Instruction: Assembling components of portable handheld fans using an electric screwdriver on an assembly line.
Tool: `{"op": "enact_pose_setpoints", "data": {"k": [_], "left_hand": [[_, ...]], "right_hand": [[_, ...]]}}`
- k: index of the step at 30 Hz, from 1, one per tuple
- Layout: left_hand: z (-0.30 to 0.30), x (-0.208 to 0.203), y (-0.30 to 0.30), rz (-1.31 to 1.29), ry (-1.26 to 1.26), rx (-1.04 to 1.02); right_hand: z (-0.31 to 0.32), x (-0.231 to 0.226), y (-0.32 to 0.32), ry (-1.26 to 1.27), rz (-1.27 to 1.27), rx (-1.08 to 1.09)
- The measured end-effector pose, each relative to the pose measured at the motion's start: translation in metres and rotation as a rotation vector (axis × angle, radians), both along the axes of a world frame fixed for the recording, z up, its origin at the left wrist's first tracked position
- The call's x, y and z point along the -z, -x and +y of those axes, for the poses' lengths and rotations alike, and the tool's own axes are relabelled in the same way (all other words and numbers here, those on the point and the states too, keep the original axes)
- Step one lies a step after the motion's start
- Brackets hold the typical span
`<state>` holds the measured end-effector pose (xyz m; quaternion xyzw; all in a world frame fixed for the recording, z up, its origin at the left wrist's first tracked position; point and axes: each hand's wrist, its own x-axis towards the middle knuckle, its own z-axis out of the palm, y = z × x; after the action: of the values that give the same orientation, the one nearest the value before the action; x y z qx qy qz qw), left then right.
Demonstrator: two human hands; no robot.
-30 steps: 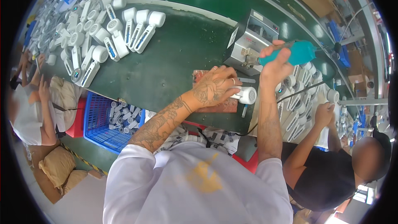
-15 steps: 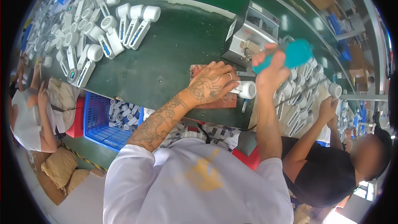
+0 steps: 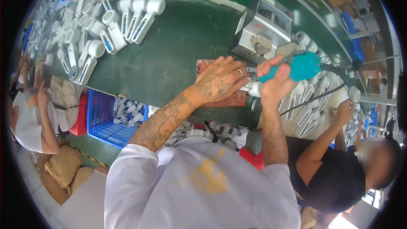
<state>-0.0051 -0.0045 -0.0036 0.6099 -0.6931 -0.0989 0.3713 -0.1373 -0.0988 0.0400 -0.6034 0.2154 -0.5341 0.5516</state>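
- The left hand [image 3: 222, 80] lay flat, fingers closed over a small white part [image 3: 253, 88], pinning it to the reddish mat [image 3: 231, 98] near the front edge of the green worktop [image 3: 178, 51].
- The right hand [image 3: 275, 82] was wrapped tight around the teal electric screwdriver [image 3: 299, 67], its tip angled toward that part; the tip itself was hidden, so probably touching, I couldn't swear to it.
- Progress, as I judged it: one piece in hand, while a crowd of white handheld units [image 3: 101, 29] sat far left and more white pieces [image 3: 313, 97] lay to the right.
- A grey box-shaped machine [image 3: 265, 29] stood just behind both hands, tight room there.
- Open green surface lay between mat and far-left units.
- A blue crate [image 3: 106, 118] of small parts sat below the front edge, and a neighbour's arm [image 3: 335, 131] worked close on the right.
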Motion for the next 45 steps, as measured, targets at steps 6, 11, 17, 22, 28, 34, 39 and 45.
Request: {"op": "enact_pose_setpoints", "data": {"k": [6,11,17,22,28,34,39,45], "left_hand": [[-0.001,0.002,-0.003,-0.051,0.031,0.007],[0.000,0.001,-0.002,-0.056,0.075,-0.005],[0.002,0.004,-0.002,-0.029,0.076,-0.010],[0.000,0.001,0.000,-0.014,0.135,-0.004],[0.001,0.002,-0.005,0.012,0.025,0.003],[0.003,0.003,-0.001,-0.023,0.094,-0.030],[0.003,-0.002,-0.006,-0.005,-0.017,0.049],[-0.002,-0.008,0.002,0.006,-0.047,0.086]], "right_hand": [[-0.001,0.005,-0.002,-0.018,-0.101,-0.095],[-0.004,0.001,-0.001,-0.068,-0.017,-0.073],[-0.039,-0.024,-0.030,0.107,-0.073,0.091],[-0.058,-0.008,-0.042,0.179,-0.069,0.082],[-0.037,-0.026,-0.036,0.049,0.006,0.060],[0.008,-0.021,0.014,-0.039,-0.026,0.007],[0.015,-0.014,0.020,-0.031,0.051,-0.009],[0.015,-0.002,0.028,-0.054,-0.006,0.007]]}}
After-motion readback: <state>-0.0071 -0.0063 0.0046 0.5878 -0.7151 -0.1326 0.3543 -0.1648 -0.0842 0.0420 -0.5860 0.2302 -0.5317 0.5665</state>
